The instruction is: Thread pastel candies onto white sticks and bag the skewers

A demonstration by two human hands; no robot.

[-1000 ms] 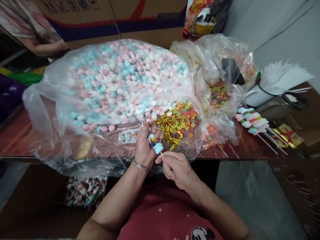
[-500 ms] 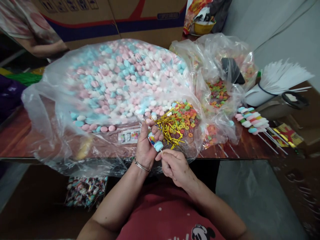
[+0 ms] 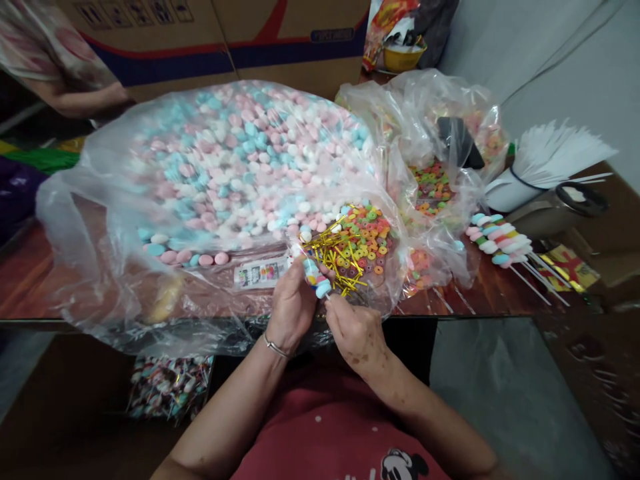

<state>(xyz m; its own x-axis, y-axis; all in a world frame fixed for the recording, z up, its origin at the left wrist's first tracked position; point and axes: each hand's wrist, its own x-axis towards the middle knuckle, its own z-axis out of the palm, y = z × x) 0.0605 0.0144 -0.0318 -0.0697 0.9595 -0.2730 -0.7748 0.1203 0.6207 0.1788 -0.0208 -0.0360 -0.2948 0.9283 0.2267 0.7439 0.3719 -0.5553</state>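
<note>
My left hand (image 3: 293, 303) is closed around a marshmallow skewer (image 3: 316, 275), a stack of blue, white and yellow sweets that seems to sit in a clear wrapper. Between the thumb and fingers of my right hand (image 3: 356, 330) is the white stick at the skewer's lower end. Just beyond my hands lie gold twist ties (image 3: 345, 263) on a heap of ring-shaped gummies (image 3: 375, 237). A big clear bag (image 3: 100, 193) full of pink, white and blue marshmallows (image 3: 250, 160) spreads behind them. By my left hand is a printed packet (image 3: 257, 273).
Several finished-looking skewers (image 3: 503, 240) lie at the right, near a cup of white sticks (image 3: 520, 187) and a lidded jar (image 3: 560, 207). A dark phone-like object (image 3: 457, 141) rests on bags of gummies. Below the table, a box holds wrapped skewers (image 3: 170, 387). Another person's arm (image 3: 85, 100) is at the upper left.
My left hand has turned, its fingers now curled behind the skewer instead of palm up. My right hand has shifted slightly right and down, still at the stick.
</note>
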